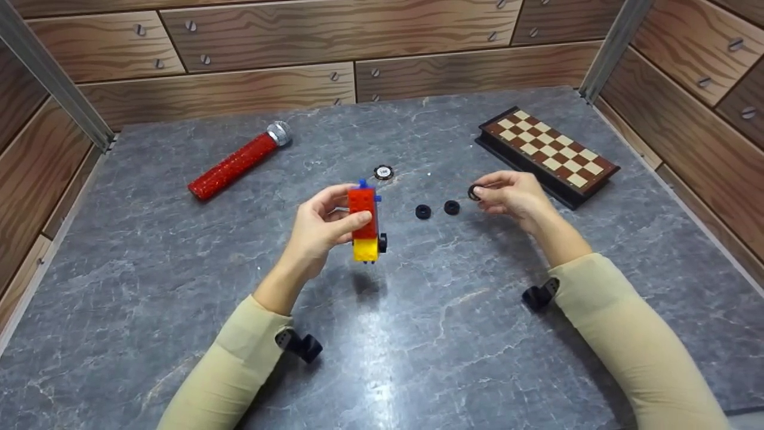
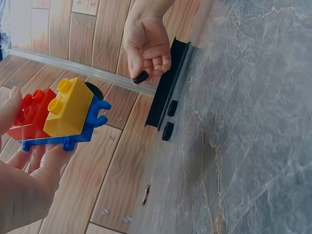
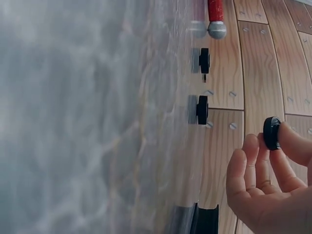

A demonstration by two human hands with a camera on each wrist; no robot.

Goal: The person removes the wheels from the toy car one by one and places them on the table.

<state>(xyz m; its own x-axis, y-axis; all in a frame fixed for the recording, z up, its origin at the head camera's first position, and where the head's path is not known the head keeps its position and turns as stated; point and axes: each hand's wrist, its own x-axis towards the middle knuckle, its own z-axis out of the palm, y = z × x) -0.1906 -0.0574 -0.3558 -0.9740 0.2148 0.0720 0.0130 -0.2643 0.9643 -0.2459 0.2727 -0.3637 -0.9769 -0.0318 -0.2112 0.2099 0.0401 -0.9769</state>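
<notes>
My left hand (image 1: 316, 230) holds a toy brick vehicle (image 1: 365, 221) above the table, thumb across its red bricks. In the left wrist view the toy (image 2: 68, 109) shows red and yellow studded bricks on a blue base, with a blue hook at one end. One black wheel (image 1: 382, 242) is on its right side; the opposite side is hidden in the head view. Between thumb and fingers my right hand (image 1: 513, 194) pinches a small black wheel (image 3: 271, 133), raised off the table. Two more black wheels, a left one (image 1: 423, 211) and a right one (image 1: 452, 207), lie between the hands.
A folded chessboard case (image 1: 549, 152) lies at the back right, just beyond my right hand. At the back left is a red glittery microphone (image 1: 239, 162) with a silver head. A round chip (image 1: 384, 172) lies behind the toy. Wood-patterned walls (image 1: 256, 95) enclose the grey table (image 1: 179, 286).
</notes>
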